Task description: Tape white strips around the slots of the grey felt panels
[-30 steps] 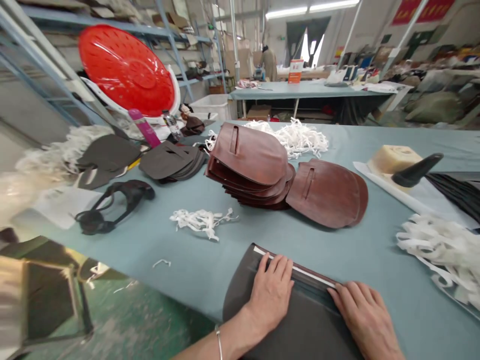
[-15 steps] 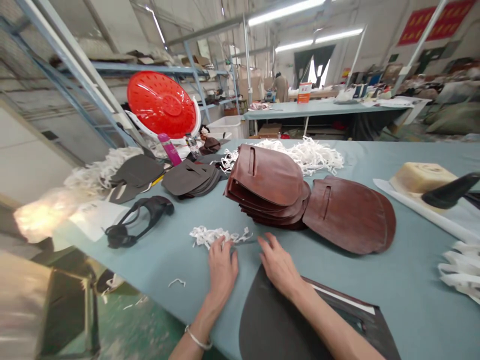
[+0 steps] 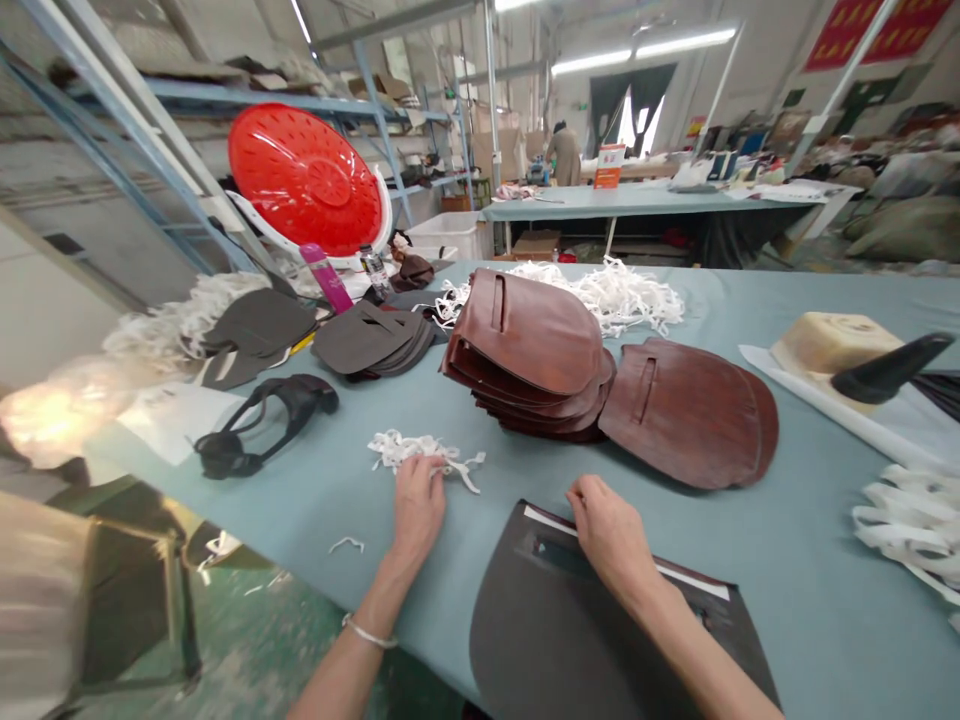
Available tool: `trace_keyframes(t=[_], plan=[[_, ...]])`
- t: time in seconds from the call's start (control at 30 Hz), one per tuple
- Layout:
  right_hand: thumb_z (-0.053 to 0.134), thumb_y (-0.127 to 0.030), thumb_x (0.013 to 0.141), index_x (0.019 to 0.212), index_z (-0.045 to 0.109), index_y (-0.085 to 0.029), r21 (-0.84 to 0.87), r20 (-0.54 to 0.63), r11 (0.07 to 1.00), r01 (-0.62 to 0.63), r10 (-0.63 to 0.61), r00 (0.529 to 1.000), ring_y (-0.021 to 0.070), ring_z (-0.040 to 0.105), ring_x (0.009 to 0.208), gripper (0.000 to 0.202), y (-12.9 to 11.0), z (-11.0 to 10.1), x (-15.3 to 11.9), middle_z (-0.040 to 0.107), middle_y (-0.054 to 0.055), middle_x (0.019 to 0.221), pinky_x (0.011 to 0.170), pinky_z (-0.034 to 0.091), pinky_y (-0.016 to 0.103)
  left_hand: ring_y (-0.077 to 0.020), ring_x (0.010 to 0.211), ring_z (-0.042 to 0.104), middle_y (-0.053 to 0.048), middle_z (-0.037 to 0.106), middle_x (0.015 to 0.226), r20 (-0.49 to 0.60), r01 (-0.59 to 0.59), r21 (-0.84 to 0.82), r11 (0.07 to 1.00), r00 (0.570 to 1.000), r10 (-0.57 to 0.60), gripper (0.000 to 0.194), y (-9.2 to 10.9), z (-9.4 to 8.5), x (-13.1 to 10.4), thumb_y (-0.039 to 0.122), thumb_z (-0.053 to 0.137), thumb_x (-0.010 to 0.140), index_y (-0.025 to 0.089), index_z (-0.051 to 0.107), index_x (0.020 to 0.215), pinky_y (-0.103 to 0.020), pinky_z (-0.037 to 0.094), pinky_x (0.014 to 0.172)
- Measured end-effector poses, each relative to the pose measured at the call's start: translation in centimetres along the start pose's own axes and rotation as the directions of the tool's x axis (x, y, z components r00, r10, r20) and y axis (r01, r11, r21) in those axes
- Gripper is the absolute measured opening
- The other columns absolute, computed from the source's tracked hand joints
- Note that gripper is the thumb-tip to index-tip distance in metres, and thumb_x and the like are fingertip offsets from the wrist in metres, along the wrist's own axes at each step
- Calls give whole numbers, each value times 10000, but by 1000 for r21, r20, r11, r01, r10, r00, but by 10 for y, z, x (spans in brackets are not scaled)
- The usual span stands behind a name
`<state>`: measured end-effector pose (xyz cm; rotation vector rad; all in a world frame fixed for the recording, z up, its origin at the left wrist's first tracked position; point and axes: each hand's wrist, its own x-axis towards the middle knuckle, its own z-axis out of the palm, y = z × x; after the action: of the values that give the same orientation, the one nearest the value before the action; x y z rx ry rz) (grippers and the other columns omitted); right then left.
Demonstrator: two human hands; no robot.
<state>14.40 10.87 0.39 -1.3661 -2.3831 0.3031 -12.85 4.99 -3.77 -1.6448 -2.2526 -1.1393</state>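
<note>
A small heap of white strips (image 3: 390, 450) lies on the table, and my left hand (image 3: 420, 505) is closed at its near right edge, fingertips among the strips. My right hand (image 3: 609, 525) is pinched just over the top edge of a dark grey leather panel (image 3: 547, 640); whatever is between its fingers, if anything, is too small to make out. Along that edge runs white tape (image 3: 694, 582), part of it hidden by the hand. Beyond my hands sits a stack of brown leather flaps (image 3: 540, 330) with slots. Another brown flap (image 3: 690, 425) rests against its right side.
Black straps (image 3: 289, 440) and grey flap pieces (image 3: 367, 335) lie at the left. More white strips (image 3: 630, 295) are heaped behind the stack. A cream block (image 3: 832, 350) and black-handled tool (image 3: 892, 368) are at the right. A person (image 3: 564, 155) stands far back.
My right hand has moved right along the panel's edge and its fingers have closed, uncovering tape. My left hand has shifted slightly left and curled at the strips. The view has shifted a little.
</note>
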Motion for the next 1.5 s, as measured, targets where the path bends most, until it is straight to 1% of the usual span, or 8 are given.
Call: trace_keyframes(t=[0.2, 0.43, 0.6, 0.77, 0.83, 0.93, 1.2, 1.5], plan=[[403, -68, 875, 1224, 475, -204, 118, 18, 975, 189, -193, 981, 161, 573, 964, 381, -57, 32, 31, 487, 99, 1263, 731, 436, 240, -190, 1017, 541, -59, 566, 972, 44, -57, -109, 992, 997, 63, 163, 34, 5, -26, 203, 419, 892, 196, 574, 940, -365, 445, 923], [392, -71, 871, 818, 563, -174, 38, 75, 984, 173, -175, 982, 193, 530, 854, 206, -42, 33, 28, 575, 81, 886, 743, 404, 280, -198, 1007, 542, -64, 565, 976, 13, -2, -82, 997, 1000, 3, 171, 4, -2, -21, 189, 416, 877, 193, 580, 926, -384, 452, 913], [387, -265, 926, 775, 515, -193, 426, 76, 900, -92, 66, 995, 143, 466, 656, 210, -15, -1, 6, 515, -4, 691, 639, 351, 250, -260, 1076, 506, -94, 541, 1042, -12, 63, -7, 998, 998, -64, 154, -12, -6, 4, 214, 519, 806, 184, 636, 902, -490, 406, 952], [449, -417, 895, 724, 526, -188, 695, 278, 650, -307, 151, 949, 107, 362, 571, 295, -13, -13, -10, 401, -53, 590, 551, 291, 224, -379, 1337, 236, -109, 360, 1393, -210, 95, 163, 982, 976, -60, 111, 51, -30, 3, 258, 580, 798, 196, 649, 858, -628, 169, 1055], [463, -392, 885, 738, 555, -176, 734, 306, 613, -291, 84, 948, 105, 380, 599, 277, -18, -15, -17, 434, -46, 621, 578, 310, 221, -326, 1346, 258, -94, 397, 1390, -78, -95, 88, 992, 992, 102, 164, 90, -36, -7, 283, 547, 836, 217, 632, 960, -564, 174, 1091], [476, -330, 861, 724, 567, -165, 778, 336, 571, -261, -28, 941, 102, 404, 611, 233, -19, -20, -34, 466, -41, 631, 594, 329, 216, -224, 1226, 433, -54, 573, 1211, 389, -315, -258, 913, 831, 397, 258, 135, -33, -24, 313, 449, 899, 250, 569, 1119, -475, 214, 1099], [491, -291, 820, 719, 518, -174, 743, 505, 429, -515, 146, 851, 80, 390, 507, 157, 32, -50, -94, 450, -58, 557, 508, 309, 199, -116, 631, 466, 37, 528, 659, 802, 193, -436, 879, 528, 281, 361, 153, -16, -34, 450, 375, 899, 183, 534, 715, -221, 348, 583], [514, -368, 845, 685, 469, -181, 618, 512, 595, -514, 192, 837, 78, 349, 512, 250, 59, -72, -118, 445, -54, 553, 468, 262, 200, -133, 634, 478, 43, 526, 646, 707, 154, -259, 954, 703, 78, 351, 142, -5, -27, 470, 360, 890, 207, 525, 727, -232, 349, 626]])
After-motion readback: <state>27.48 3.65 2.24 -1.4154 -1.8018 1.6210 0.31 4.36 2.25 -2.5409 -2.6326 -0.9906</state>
